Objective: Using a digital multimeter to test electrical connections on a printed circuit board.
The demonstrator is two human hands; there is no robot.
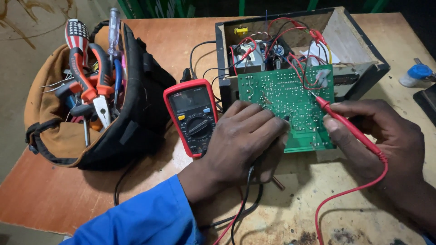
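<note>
Two hands work a thin green circuit board (286, 106). Right hand (386, 136) pinches a red probe (349, 129), tip just beyond its fingertips on the board. Left hand (245, 140) closes over a black probe (286, 119). Board likely light, stiff, fragile; edges look the safest hold.

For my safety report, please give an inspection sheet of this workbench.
Surface: wooden table, stained and worn near the front.
Job's things: green circuit board on an open black case; red multimeter beside it.
Clutter: tool bag with pliers; small blue-capped bottle.
Grippers: left hand holds black probe on board; right hand holds red probe.
Cables: red and black leads cross the table.
Surroundings: nothing seen.
</note>
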